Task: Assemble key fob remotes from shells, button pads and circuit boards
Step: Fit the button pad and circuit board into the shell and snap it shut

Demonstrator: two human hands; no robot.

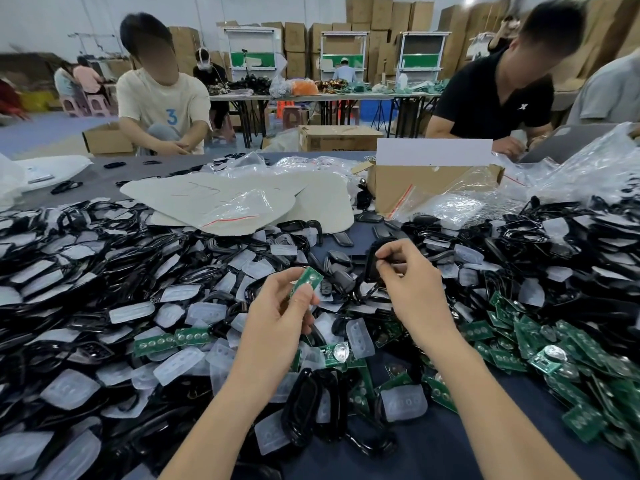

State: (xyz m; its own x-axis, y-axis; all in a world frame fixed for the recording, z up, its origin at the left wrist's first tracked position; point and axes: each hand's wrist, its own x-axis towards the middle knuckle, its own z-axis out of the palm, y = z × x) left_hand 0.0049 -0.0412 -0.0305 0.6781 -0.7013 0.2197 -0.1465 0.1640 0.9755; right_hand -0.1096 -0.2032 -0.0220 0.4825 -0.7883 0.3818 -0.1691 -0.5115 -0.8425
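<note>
Circuit board (306, 281) pinched in raised left hand (277, 313); right hand (408, 285) fingers curled, gripping black shell (375, 258).

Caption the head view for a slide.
Left hand pinches a green circuit board, right hand holds a black shell above heaped key fob parts.

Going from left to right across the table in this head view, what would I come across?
Heap of black shells and clear button pads → left hand pinching a green circuit board → black shell held by the right hand → heap of green circuit boards.
</note>
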